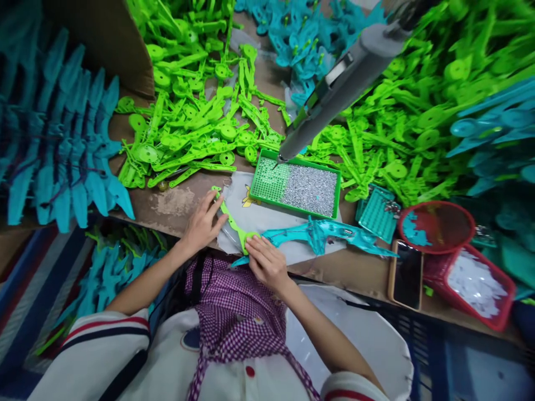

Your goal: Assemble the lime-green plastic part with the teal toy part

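Observation:
A bright green plastic arm-like piece [232, 223] with a round end lies at a slant on the white cloth in front of me. My left hand [201, 221] grips its upper end between thumb and fingers. The fingers of my right hand [267, 260] close over its round lower end. A translucent teal plastic part [320, 233] extends to the right from under my right hand, its pointed tip showing on the other side. Beyond my hands, a grey electric screwdriver [330, 94] hangs tilted, its bit over a green tray [271, 205] of small silver screws.
Piles of green pieces [196, 125] cover the back of the table. Stacked teal parts [62, 133] stand at left. On the right are a phone [406, 275], a red bowl [449, 223], a red basket [504, 301] with white bits, and small teal trays [378, 214].

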Action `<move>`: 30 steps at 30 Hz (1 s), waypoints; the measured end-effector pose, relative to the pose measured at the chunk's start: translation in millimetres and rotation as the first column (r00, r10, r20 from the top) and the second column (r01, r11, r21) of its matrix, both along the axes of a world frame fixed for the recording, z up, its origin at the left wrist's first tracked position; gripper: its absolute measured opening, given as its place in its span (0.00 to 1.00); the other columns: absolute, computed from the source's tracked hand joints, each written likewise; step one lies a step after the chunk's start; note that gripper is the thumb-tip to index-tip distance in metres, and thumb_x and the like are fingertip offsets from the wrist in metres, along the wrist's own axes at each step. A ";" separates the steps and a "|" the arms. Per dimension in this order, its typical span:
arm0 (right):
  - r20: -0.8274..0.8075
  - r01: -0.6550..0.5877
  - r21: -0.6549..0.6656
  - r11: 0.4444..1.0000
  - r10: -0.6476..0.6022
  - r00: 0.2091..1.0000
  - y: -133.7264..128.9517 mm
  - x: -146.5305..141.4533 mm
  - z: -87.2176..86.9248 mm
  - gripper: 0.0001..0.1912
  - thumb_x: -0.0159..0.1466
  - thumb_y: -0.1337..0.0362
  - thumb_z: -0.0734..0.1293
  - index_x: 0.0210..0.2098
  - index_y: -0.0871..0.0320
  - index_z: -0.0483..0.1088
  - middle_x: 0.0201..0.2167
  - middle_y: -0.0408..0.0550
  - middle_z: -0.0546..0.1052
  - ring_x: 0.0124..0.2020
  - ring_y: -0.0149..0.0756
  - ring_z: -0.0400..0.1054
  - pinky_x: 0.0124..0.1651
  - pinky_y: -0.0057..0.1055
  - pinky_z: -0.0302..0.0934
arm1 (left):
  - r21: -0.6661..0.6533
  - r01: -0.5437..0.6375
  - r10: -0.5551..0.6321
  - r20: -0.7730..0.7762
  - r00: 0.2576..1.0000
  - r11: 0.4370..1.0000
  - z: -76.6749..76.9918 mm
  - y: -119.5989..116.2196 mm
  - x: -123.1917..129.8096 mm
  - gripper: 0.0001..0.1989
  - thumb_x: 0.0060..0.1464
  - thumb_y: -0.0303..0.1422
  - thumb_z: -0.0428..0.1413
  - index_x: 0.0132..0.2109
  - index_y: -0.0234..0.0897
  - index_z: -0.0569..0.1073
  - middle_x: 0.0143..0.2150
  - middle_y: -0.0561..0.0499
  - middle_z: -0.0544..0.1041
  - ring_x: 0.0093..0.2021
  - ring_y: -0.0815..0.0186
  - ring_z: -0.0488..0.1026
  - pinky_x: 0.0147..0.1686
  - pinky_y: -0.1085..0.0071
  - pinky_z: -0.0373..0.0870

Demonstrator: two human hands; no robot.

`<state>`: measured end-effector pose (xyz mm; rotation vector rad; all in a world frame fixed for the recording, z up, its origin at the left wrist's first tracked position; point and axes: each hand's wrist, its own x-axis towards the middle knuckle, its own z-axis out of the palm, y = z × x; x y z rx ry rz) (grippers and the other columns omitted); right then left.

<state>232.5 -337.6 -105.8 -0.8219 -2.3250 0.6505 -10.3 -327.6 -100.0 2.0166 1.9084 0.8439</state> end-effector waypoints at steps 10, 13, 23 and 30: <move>0.095 0.120 0.118 0.986 -0.131 0.987 -7.7 7.7 4.9 0.22 0.66 0.71 0.61 0.58 0.54 0.69 0.54 0.53 0.76 0.59 0.40 0.69 0.67 0.49 0.54 | -0.027 -0.048 0.048 0.011 0.999 0.998 4.3 -0.1 2.1 0.28 0.63 0.45 0.49 0.64 0.35 0.61 0.65 0.37 0.63 0.65 0.52 0.63 0.62 0.53 0.63; 0.074 0.109 0.031 0.994 -0.111 0.991 -5.1 10.8 10.6 0.19 0.66 0.69 0.61 0.55 0.52 0.71 0.52 0.51 0.78 0.58 0.41 0.69 0.65 0.49 0.56 | -0.033 -0.064 0.064 0.001 0.998 0.997 3.2 -0.3 4.3 0.31 0.61 0.46 0.50 0.65 0.32 0.59 0.66 0.35 0.62 0.64 0.51 0.63 0.61 0.54 0.64; -0.510 0.196 -0.080 0.977 -0.209 0.834 173.4 -22.7 115.5 0.34 0.63 0.41 0.60 0.64 0.49 0.56 0.65 0.50 0.64 0.67 0.40 0.56 0.65 0.42 0.57 | -0.018 -0.061 0.060 -0.056 0.997 0.998 -0.1 -0.3 2.1 0.31 0.62 0.47 0.48 0.64 0.32 0.60 0.66 0.35 0.63 0.65 0.50 0.62 0.62 0.52 0.62; -0.550 0.129 -0.274 0.953 -0.266 0.792 205.7 -59.8 92.5 0.26 0.54 0.42 0.70 0.43 0.54 0.72 0.33 0.41 0.76 0.36 0.34 0.73 0.41 0.37 0.70 | -0.009 -0.045 0.045 -0.080 0.996 0.999 -3.7 1.8 2.9 0.31 0.62 0.47 0.47 0.65 0.31 0.59 0.65 0.34 0.64 0.64 0.49 0.62 0.62 0.51 0.62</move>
